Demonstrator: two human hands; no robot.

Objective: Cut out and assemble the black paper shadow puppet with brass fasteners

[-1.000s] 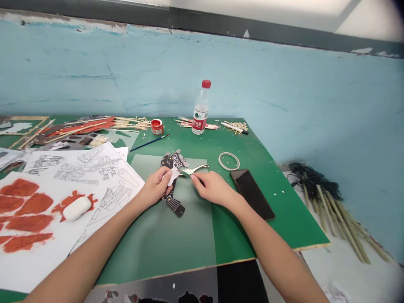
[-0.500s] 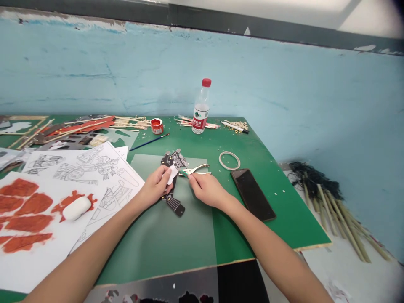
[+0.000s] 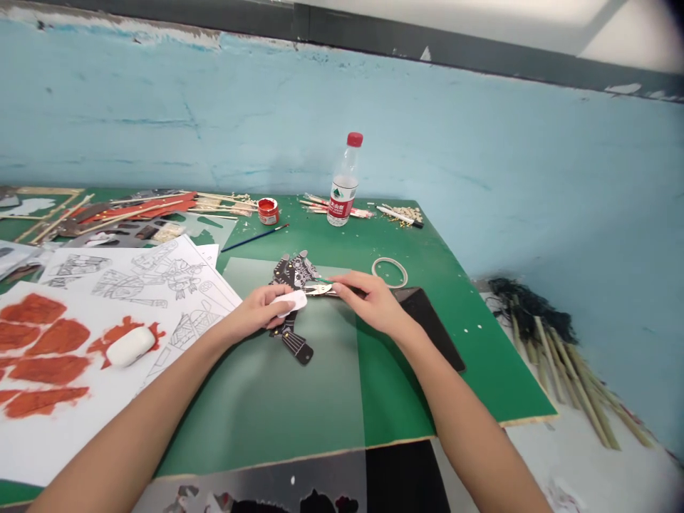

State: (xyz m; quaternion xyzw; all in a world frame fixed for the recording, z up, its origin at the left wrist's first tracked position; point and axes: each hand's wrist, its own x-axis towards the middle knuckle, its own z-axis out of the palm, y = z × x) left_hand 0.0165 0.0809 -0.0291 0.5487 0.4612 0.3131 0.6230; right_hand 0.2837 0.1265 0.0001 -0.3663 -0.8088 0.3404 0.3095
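My left hand (image 3: 261,311) pinches a small white piece (image 3: 293,302) with rounded edges, above the black puppet figure (image 3: 296,345). That figure has cut-out patterns and several small yellow dots at its joints, and my fingers cover part of it. My right hand (image 3: 368,296) is closed on a thin green thing (image 3: 324,280), whose kind I cannot make out. Right by its fingertips is a silvery plier-like tool (image 3: 318,289), and I cannot tell whether the fingers touch it. A translucent sheet (image 3: 299,406) lies beneath the puppet.
A black phone (image 3: 435,331) and a tape ring (image 3: 389,273) lie at the right. Behind stand a water bottle (image 3: 342,192) and a red paint jar (image 3: 268,211), with a paintbrush (image 3: 255,238) in front. Printed drawings (image 3: 184,313) and a white case (image 3: 130,347) are left.
The white piece has turned from upright to nearly flat in my left hand. My right hand has moved slightly right and up, carrying the green thing away from the white piece.
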